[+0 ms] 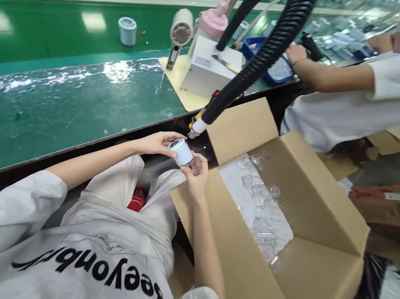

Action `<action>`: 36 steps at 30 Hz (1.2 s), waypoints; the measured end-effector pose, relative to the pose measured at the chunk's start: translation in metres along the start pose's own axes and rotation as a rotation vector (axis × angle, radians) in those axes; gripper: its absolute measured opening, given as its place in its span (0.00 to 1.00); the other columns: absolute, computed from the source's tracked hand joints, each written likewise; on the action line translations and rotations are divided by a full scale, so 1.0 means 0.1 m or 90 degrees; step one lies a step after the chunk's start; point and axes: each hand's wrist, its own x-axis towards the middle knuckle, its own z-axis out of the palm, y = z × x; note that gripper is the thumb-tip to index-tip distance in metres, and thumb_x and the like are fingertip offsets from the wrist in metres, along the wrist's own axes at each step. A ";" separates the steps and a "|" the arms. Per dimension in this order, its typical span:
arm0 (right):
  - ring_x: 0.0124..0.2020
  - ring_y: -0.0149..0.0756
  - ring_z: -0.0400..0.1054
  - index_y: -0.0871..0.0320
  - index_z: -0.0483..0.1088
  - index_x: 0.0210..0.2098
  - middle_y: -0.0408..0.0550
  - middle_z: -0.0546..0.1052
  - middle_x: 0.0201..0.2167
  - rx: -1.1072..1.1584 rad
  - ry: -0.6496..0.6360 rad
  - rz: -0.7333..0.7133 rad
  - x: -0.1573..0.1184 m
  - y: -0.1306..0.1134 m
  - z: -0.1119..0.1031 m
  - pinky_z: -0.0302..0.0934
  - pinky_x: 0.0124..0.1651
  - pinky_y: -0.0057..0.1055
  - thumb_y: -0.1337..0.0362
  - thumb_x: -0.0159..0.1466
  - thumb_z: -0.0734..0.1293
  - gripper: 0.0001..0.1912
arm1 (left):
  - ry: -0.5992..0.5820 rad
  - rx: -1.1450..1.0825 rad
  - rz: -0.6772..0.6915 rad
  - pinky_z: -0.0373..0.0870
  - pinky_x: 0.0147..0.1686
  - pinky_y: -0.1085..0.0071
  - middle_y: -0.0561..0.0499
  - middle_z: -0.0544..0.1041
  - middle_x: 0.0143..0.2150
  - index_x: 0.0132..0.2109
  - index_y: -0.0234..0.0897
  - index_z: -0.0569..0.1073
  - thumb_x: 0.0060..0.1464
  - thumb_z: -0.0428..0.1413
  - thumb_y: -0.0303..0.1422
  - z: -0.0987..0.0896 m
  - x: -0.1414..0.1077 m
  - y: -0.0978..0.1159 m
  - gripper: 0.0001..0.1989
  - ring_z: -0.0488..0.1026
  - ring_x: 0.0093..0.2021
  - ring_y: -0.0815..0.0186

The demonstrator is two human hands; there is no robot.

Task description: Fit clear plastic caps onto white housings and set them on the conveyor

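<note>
Between my two hands, above my lap, is a light-blue cylindrical housing [182, 153], tilted, with a dark opening at its upper left end. My left hand [160, 143] is closed on its left end, thumb below and fingers above. My right hand [197, 172] grips the opposite end, where a clear piece seems to show; my fingers partly hide it. Thin wires stick out at the right. Just above the housing hangs a metal nozzle [196, 129] at the end of a black corrugated hose [256, 59].
An open cardboard box [315, 288] with several clear plastic parts [261, 207] stands at my right. On the green bench [75, 112] are a white box-shaped device [208, 71], a handheld fan [181, 30] and a pink-lidded bottle [211, 22]. Another blue housing [127, 32] stands beyond. A co-worker's arm [332, 76] reaches a blue tray [255, 46].
</note>
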 end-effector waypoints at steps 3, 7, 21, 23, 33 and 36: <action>0.53 0.47 0.73 0.51 0.60 0.47 0.59 0.74 0.54 0.008 0.005 -0.016 0.24 0.07 -0.09 0.71 0.52 0.43 0.38 0.47 0.76 0.39 | -0.007 0.037 0.006 0.66 0.63 0.56 0.36 0.74 0.62 0.56 0.33 0.75 0.33 0.75 0.33 -0.03 0.24 0.08 0.39 0.73 0.62 0.53; 0.54 0.48 0.73 0.52 0.61 0.46 0.60 0.75 0.54 0.031 -0.025 -0.025 0.39 0.06 -0.09 0.72 0.53 0.45 0.38 0.45 0.77 0.39 | 0.004 0.077 -0.002 0.69 0.59 0.59 0.36 0.75 0.60 0.56 0.33 0.73 0.35 0.74 0.32 -0.08 0.23 0.18 0.39 0.74 0.59 0.56; 0.58 0.48 0.73 0.51 0.71 0.49 0.52 0.78 0.54 -0.155 -0.237 -0.107 -0.52 -0.71 0.05 0.74 0.57 0.46 0.53 0.60 0.77 0.21 | -0.073 0.305 0.156 0.66 0.65 0.52 0.41 0.72 0.66 0.64 0.48 0.72 0.48 0.71 0.34 0.16 -1.12 0.31 0.36 0.69 0.66 0.51; 0.54 0.46 0.75 0.50 0.71 0.49 0.51 0.79 0.52 -0.135 -0.250 -0.082 -0.58 -0.78 0.06 0.76 0.54 0.44 0.52 0.60 0.77 0.22 | -0.078 0.330 0.169 0.64 0.66 0.52 0.42 0.72 0.67 0.64 0.49 0.72 0.49 0.70 0.34 0.20 -1.21 0.34 0.36 0.69 0.67 0.51; 0.48 0.43 0.75 0.49 0.69 0.49 0.50 0.77 0.49 -0.030 -0.289 0.112 -0.65 -0.97 0.16 0.76 0.45 0.38 0.46 0.56 0.78 0.28 | -0.077 0.365 0.153 0.61 0.69 0.51 0.43 0.68 0.69 0.67 0.49 0.69 0.53 0.68 0.38 0.25 -1.41 0.43 0.35 0.66 0.69 0.51; 0.44 0.42 0.76 0.49 0.68 0.48 0.48 0.78 0.46 0.008 -0.294 0.136 -0.64 -1.00 0.20 0.74 0.44 0.37 0.43 0.56 0.77 0.28 | -0.081 0.359 0.174 0.62 0.68 0.53 0.43 0.68 0.70 0.68 0.48 0.68 0.53 0.67 0.36 0.26 -1.43 0.45 0.36 0.66 0.69 0.52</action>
